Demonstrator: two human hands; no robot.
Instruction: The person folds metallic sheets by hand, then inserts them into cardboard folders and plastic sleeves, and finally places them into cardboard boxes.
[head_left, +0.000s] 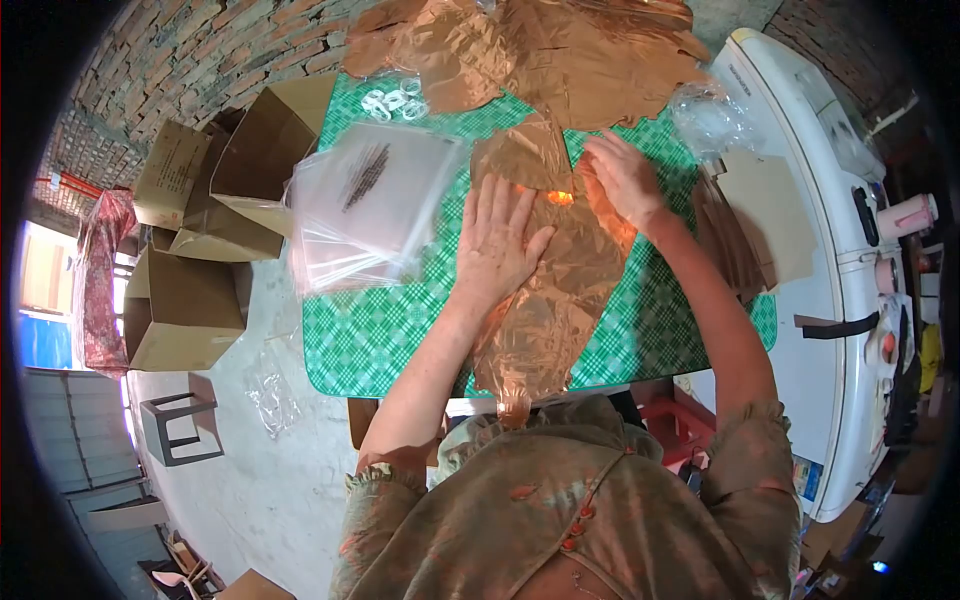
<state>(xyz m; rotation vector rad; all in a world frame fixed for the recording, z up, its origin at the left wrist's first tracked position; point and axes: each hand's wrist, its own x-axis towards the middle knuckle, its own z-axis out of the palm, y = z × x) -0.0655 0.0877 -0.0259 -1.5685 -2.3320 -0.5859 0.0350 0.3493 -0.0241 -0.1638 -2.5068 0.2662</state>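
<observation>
A shiny copper-coloured foil-like sheet [540, 300] lies lengthwise on the green checked tabletop [370, 345], its narrow gathered end hanging at the near edge. My left hand [500, 235] rests flat on the sheet's left side, palm down with fingers spread. At the sheet's upper right, my right hand [625, 178] touches its raised edge, the fingers extended and slightly bent. More copper-coloured sheets [590, 60] are heaped along the far edge of the table. Left of my left hand is a stack of clear plastic bags [375, 200].
White rings [395, 100] lie at the table's far left. Crumpled clear plastic [712, 118] and brown cardboard pieces [765, 215] are on the right, beside a white fridge-like appliance [830, 270]. Open cardboard boxes [190, 305] and a small dark stool [180, 428] stand left.
</observation>
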